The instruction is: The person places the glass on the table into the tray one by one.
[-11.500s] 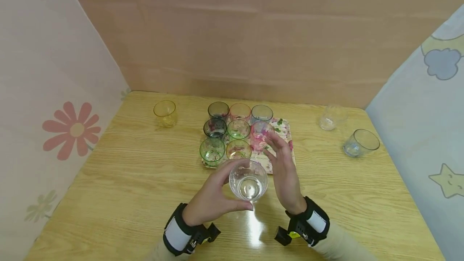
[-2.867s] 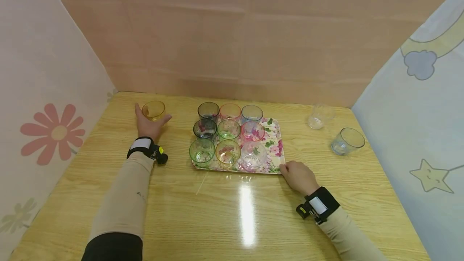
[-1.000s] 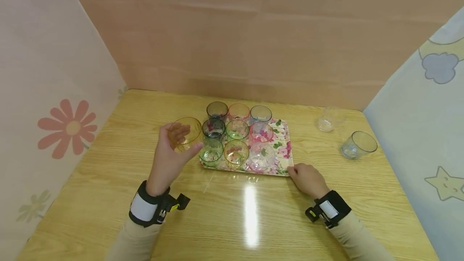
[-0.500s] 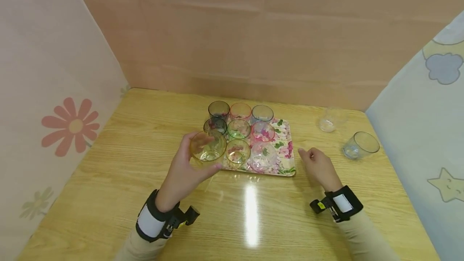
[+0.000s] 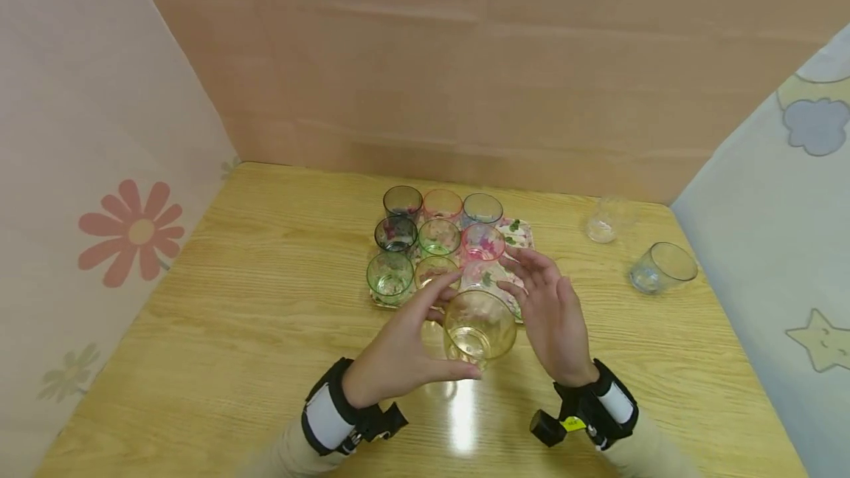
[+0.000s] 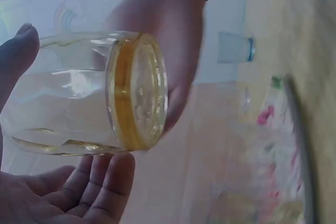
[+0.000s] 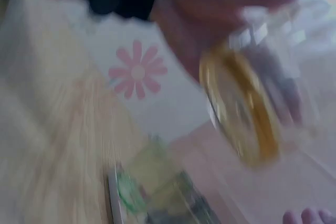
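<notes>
A yellow-tinted glass tumbler (image 5: 479, 327) hangs above the table in front of the tray, and my left hand (image 5: 408, 356) grips its side, with the thumb nearest me and the fingers behind. My right hand (image 5: 554, 316) stands just right of it, palm turned inward, fingers loosely extended and holding nothing. In the left wrist view the tumbler's thick amber base (image 6: 128, 93) faces the table. Behind the hands a flower-patterned tray (image 5: 521, 234) carries rows of tumblers: dark grey (image 5: 396, 234), green (image 5: 389, 275), pink (image 5: 483, 242), yellow and clear. My hands partly cover the front row.
At the right, a clear tumbler (image 5: 602, 227) and a bluish-grey tumbler (image 5: 660, 269) lie tilted on the wooden table (image 5: 219, 330). A pinkish-brown backdrop (image 5: 425, 65) rises behind; patterned panels stand at both sides.
My left hand took the yellow tumbler from the far left and carried it right, to the front of the tray. My right hand let go of the tray's corner and came up beside it.
</notes>
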### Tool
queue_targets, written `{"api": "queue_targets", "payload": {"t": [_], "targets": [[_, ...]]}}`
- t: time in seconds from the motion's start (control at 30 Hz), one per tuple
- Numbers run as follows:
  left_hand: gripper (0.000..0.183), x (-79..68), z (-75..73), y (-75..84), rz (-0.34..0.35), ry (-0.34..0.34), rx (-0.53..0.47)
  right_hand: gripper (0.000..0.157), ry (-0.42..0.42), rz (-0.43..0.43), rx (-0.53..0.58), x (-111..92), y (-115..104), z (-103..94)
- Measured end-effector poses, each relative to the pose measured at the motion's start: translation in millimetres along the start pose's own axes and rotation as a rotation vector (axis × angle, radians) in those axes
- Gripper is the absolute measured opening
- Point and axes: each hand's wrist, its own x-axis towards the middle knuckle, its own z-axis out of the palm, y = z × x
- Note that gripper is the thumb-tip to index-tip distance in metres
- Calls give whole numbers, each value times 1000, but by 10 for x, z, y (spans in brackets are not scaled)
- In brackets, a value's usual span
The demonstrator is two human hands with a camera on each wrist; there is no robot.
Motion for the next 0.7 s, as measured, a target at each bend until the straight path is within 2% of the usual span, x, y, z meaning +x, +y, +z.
{"api": "queue_targets", "payload": {"t": [0.1, 0.2, 0.37, 0.53, 0.7], "targets": [[110, 40, 146, -1, 31, -14, -51, 67, -149, 42, 67, -37, -20, 97], [108, 68, 219, -7, 41, 1, -91, 75, -258, 99, 96, -65, -37, 147], [108, 86, 231, -28, 58, 16, -112, 82, -361, 148, 115, -111, -23, 181], [108, 97, 167, -83, 27, 58, -60, 82, -419, 85, 151, -135, 33, 159], [98, 93, 61, -156, 7, 119, -29, 68, -445, -23, 158, -129, 69, 148]]}}
